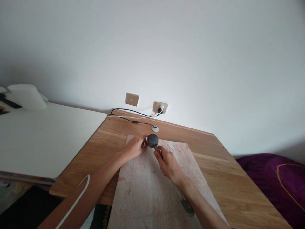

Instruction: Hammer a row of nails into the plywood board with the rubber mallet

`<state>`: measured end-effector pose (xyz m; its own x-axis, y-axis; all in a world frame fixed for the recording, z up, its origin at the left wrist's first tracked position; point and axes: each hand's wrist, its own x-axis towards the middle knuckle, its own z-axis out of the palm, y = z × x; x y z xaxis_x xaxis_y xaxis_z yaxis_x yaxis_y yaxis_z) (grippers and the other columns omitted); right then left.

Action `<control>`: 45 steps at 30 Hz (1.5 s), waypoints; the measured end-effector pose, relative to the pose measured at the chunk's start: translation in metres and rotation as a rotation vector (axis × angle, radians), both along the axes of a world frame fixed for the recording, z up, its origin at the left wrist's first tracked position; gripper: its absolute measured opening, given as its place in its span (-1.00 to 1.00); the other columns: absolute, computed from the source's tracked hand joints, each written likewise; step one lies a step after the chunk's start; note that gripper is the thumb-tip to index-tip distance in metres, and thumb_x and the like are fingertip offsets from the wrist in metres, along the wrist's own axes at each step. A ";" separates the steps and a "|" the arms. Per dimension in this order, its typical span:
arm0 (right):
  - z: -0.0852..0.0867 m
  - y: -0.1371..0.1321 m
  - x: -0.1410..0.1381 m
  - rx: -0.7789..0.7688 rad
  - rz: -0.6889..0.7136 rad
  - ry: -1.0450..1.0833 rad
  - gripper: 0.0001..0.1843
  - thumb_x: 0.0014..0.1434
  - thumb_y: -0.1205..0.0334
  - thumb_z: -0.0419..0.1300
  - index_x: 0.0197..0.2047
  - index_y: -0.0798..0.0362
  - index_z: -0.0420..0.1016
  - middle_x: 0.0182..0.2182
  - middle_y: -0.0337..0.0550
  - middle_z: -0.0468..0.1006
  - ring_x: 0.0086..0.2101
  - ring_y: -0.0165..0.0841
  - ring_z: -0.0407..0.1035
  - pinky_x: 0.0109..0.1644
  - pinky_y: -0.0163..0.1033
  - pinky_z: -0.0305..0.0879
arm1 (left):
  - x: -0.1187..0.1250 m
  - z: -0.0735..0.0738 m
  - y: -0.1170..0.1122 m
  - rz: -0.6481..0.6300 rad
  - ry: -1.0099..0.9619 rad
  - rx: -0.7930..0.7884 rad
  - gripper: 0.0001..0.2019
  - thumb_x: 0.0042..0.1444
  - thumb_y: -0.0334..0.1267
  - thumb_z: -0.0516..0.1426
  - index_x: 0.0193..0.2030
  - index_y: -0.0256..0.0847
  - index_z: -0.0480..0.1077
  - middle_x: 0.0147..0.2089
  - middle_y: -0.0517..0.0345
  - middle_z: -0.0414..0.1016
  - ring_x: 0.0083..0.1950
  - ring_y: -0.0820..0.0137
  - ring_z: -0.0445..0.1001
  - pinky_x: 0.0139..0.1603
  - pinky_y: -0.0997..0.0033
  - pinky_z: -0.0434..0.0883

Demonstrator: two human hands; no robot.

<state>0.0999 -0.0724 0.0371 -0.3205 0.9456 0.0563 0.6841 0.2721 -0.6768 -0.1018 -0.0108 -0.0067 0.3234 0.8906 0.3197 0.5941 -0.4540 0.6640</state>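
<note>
My right hand (169, 163) is closed round the handle of a hammer (152, 140). The hammer's dark, rounded head is up near the far end of a pale, worn wooden board (135, 190), and the handle runs back under my right forearm. Just left of the head, my left hand (136, 147) rests at the board with its fingers pinched together; the hammer head partly covers the fingertips, so what they hold is hidden. Several thin nails (175, 149) lie loose on the board to the right of the hammer. One more small nail-like piece (154, 172) lies nearer to me.
The board lies on a brown wooden table (214, 168) against a white wall. Cables (133, 117) run along the back to a wall socket (160, 107). A white table (54, 136) with a paper roll (27, 97) adjoins at left; purple fabric (267, 178) is at right.
</note>
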 end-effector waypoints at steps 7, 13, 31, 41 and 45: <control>-0.007 -0.001 0.000 0.068 0.011 -0.027 -0.79 0.44 0.16 -0.02 -0.19 -0.02 0.38 -0.55 -0.28 0.48 -0.57 -0.37 0.38 -0.46 -0.31 0.11 | -0.001 0.000 0.001 -0.004 0.007 -0.003 -0.61 0.06 -0.57 0.17 0.02 -0.20 0.53 -0.18 0.11 0.67 -0.18 0.31 0.62 -0.17 0.44 0.43; -0.001 -0.002 -0.002 0.033 -0.009 -0.010 -0.80 0.45 0.18 -0.03 -0.17 -0.01 0.37 -0.62 -0.35 0.40 -0.64 -0.39 0.32 -0.48 -0.30 0.09 | -0.001 0.003 -0.001 -0.010 0.011 -0.025 -0.68 0.10 -0.54 0.19 -0.03 -0.21 0.53 -0.22 0.13 0.66 -0.22 0.33 0.61 -0.20 0.45 0.41; 0.001 0.000 0.000 0.055 0.007 -0.061 -0.81 0.44 0.21 0.00 -0.20 -0.01 0.39 -0.50 -0.20 0.55 -0.46 -0.32 0.47 -0.40 -0.29 0.15 | -0.001 -0.004 0.002 -0.011 0.006 -0.011 -0.67 0.11 -0.53 0.19 0.01 -0.20 0.50 -0.24 0.13 0.63 -0.21 0.31 0.60 -0.16 0.43 0.43; -0.004 -0.038 0.043 -0.177 -0.053 -0.001 -0.74 0.48 0.07 -0.07 -0.15 -0.02 0.34 -0.68 -0.43 0.29 -0.69 -0.41 0.26 -0.54 -0.31 0.05 | 0.003 0.021 -0.029 -0.125 -0.020 0.139 -0.58 0.18 -0.42 0.25 0.18 -0.17 0.38 -0.02 0.09 0.55 -0.07 0.33 0.56 0.01 0.35 0.45; -0.013 -0.044 0.054 -0.208 -0.042 0.001 -0.69 0.50 0.01 -0.10 -0.03 -0.01 0.35 -0.68 -0.46 0.28 -0.69 -0.40 0.25 -0.54 -0.29 0.04 | 0.015 0.037 -0.061 -0.392 0.243 0.231 -0.85 0.23 -0.39 0.26 -0.09 -0.17 0.45 -0.16 0.10 0.61 -0.10 0.27 0.59 -0.03 0.32 0.45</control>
<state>0.1541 -0.1161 0.0242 -0.2807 0.9493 -0.1416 0.6911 0.0975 -0.7161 -0.0865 -0.0721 0.0305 0.7078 0.6026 0.3685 0.4745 -0.7921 0.3839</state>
